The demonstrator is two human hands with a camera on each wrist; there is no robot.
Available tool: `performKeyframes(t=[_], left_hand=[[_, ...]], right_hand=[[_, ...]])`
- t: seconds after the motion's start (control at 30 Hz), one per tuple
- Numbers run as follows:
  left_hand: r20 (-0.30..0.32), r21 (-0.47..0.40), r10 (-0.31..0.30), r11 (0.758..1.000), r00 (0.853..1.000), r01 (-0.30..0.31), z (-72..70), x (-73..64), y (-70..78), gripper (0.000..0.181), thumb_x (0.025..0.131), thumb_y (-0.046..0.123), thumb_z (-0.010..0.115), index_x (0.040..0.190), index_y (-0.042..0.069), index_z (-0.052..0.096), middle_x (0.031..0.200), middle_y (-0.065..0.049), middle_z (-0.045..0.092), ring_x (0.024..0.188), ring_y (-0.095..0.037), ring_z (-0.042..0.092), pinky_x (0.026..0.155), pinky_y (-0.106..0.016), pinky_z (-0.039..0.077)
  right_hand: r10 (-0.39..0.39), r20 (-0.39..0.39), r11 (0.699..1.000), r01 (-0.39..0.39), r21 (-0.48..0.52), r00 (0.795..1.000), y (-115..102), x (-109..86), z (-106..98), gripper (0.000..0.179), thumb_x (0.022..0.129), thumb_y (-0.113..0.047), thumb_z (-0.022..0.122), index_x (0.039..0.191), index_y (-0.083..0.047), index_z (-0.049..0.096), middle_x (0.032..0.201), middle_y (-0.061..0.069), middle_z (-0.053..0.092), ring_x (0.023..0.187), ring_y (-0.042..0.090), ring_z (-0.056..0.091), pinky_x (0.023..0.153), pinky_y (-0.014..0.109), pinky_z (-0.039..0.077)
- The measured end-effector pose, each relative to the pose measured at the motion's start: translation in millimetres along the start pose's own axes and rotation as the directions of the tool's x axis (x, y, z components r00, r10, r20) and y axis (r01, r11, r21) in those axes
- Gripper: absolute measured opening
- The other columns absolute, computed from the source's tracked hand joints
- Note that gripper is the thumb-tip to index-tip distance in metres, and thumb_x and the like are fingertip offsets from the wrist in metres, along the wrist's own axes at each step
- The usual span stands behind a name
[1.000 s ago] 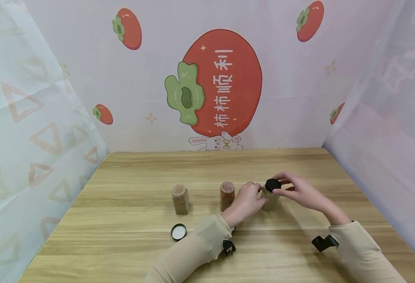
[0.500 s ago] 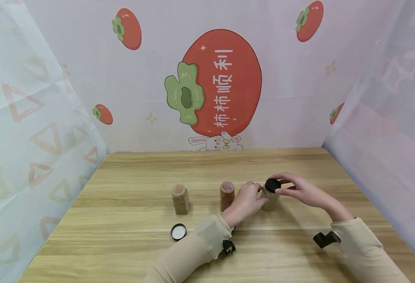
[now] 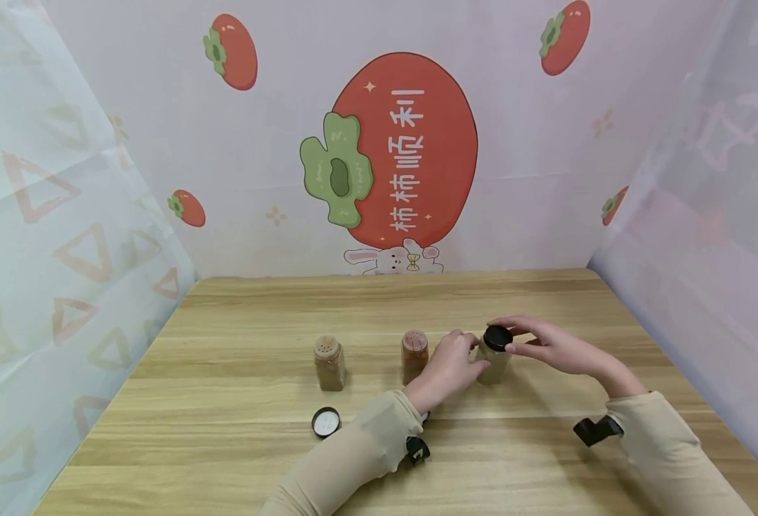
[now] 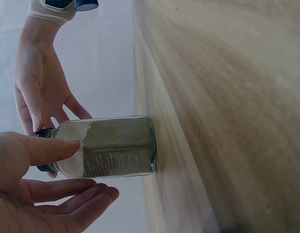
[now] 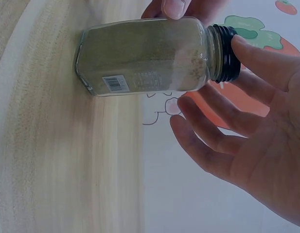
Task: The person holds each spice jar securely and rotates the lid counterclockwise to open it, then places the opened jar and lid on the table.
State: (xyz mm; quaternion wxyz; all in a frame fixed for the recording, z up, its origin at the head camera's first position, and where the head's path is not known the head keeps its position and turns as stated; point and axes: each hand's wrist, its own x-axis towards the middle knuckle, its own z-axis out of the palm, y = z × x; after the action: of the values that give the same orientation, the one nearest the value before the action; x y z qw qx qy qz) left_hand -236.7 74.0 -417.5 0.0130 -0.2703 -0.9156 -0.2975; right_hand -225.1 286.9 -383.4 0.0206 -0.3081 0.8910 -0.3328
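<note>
A glass spice jar of greenish-brown powder stands upright on the table, right of centre in the head view. My left hand holds it from the left, thumb and fingers on either side near the shoulder. On its neck sits a black screw cap, with glass thread showing below the cap in the right wrist view. My right hand pinches this cap between thumb and fingers; its other fingers spread loosely beside the jar. In the left wrist view, the left thumb lies along the glass.
Two capless spice jars with perforated tops stand to the left, one tan and one reddish. A black cap lies white side up near the tan jar. Another cap is mostly hidden by the left wrist.
My right hand has turned slightly round the cap, its thumb shifting a little to the right. The left hand and the jar have stayed in place.
</note>
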Motion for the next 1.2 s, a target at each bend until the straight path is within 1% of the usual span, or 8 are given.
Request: performKeyframes(t=[0.17,0.37,0.53,0.6,0.8,0.97,1.1,1.2], left_hand=[[0.003,0.008,-0.002,1.0,1.0,0.002,-0.1,0.5,0.3,0.036,0.085,0.028,0.072,0.113,0.006,0.067,0.102,-0.005,0.064,0.081,-0.007,0.053,0.065,-0.016,0.044],[0.001,0.015,-0.001,1.0,1.0,0.001,-0.2,0.2,0.2,0.036,0.085,0.028,0.071,0.113,0.006,0.067,0.103,-0.005,0.065,0.081,-0.006,0.053,0.065,-0.016,0.043],[-0.002,0.004,0.002,1.0,1.0,-0.002,-0.4,-0.7,0.8,0.036,0.085,0.027,0.071,0.113,0.005,0.067,0.101,-0.005,0.065,0.078,-0.007,0.051,0.064,-0.015,0.042],[-0.006,-0.002,0.005,1.0,1.0,-0.005,-0.6,-0.9,0.9,0.035,0.085,0.026,0.072,0.112,0.005,0.067,0.1,-0.005,0.064,0.077,-0.007,0.05,0.063,-0.015,0.042],[-0.015,-0.003,0.006,1.0,1.0,-0.006,0.2,-0.7,0.1,0.035,0.084,0.026,0.072,0.112,0.006,0.067,0.1,-0.005,0.065,0.077,-0.007,0.05,0.063,-0.015,0.042],[-0.012,0.004,0.004,1.0,1.0,-0.004,0.4,-0.7,0.1,0.035,0.084,0.027,0.072,0.112,0.006,0.067,0.101,-0.006,0.065,0.078,-0.006,0.051,0.063,-0.015,0.043],[-0.011,-0.012,-0.001,1.0,1.0,0.001,0.8,-0.6,-0.2,0.036,0.084,0.026,0.072,0.113,0.005,0.067,0.103,-0.007,0.065,0.078,-0.006,0.051,0.063,-0.015,0.043],[-0.012,-0.02,-0.001,1.0,1.0,0.001,0.8,-0.5,-0.6,0.036,0.084,0.026,0.072,0.113,0.005,0.067,0.102,-0.007,0.065,0.078,-0.006,0.051,0.063,-0.015,0.043]], right_hand=[[-0.013,0.021,1.0,0.014,-0.017,1.0,2,-1.0,-2,0.044,0.097,-0.021,0.054,0.14,-0.018,0.045,0.134,0.002,0.052,0.119,0.014,0.051,0.09,0.034,0.051],[-0.016,0.022,1.0,0.016,-0.012,1.0,6,-1.1,1,0.047,0.097,-0.022,0.054,0.142,-0.021,0.042,0.14,0.003,0.048,0.121,0.02,0.05,0.09,0.034,0.051],[0.014,0.017,0.998,-0.015,0.065,1.0,7,-1.3,3,0.051,0.094,-0.024,0.059,0.142,-0.02,0.042,0.141,0.005,0.046,0.122,0.027,0.05,0.09,0.033,0.052],[0.018,0.003,0.996,-0.018,0.089,1.0,7,-1.1,4,0.052,0.093,-0.023,0.062,0.141,-0.019,0.042,0.141,0.006,0.045,0.121,0.028,0.05,0.09,0.035,0.052],[0.013,-0.063,0.996,-0.008,0.087,0.998,10,-0.8,8,0.05,0.091,-0.02,0.064,0.137,-0.013,0.045,0.138,0.008,0.048,0.118,0.028,0.053,0.089,0.045,0.052],[0.027,-0.121,0.998,-0.019,0.067,0.992,12,-0.8,14,0.049,0.09,-0.019,0.066,0.132,-0.006,0.046,0.134,0.015,0.051,0.115,0.036,0.054,0.086,0.045,0.053],[0.036,-0.161,0.997,-0.024,0.075,0.986,9,-0.1,16,0.045,0.088,-0.017,0.068,0.126,-0.003,0.048,0.126,0.014,0.055,0.11,0.036,0.057,0.083,0.041,0.055],[0.06,-0.179,0.996,-0.046,0.081,0.982,9,-0.3,17,0.042,0.088,-0.02,0.069,0.123,-0.008,0.049,0.122,0.009,0.057,0.109,0.033,0.058,0.082,0.038,0.055]])
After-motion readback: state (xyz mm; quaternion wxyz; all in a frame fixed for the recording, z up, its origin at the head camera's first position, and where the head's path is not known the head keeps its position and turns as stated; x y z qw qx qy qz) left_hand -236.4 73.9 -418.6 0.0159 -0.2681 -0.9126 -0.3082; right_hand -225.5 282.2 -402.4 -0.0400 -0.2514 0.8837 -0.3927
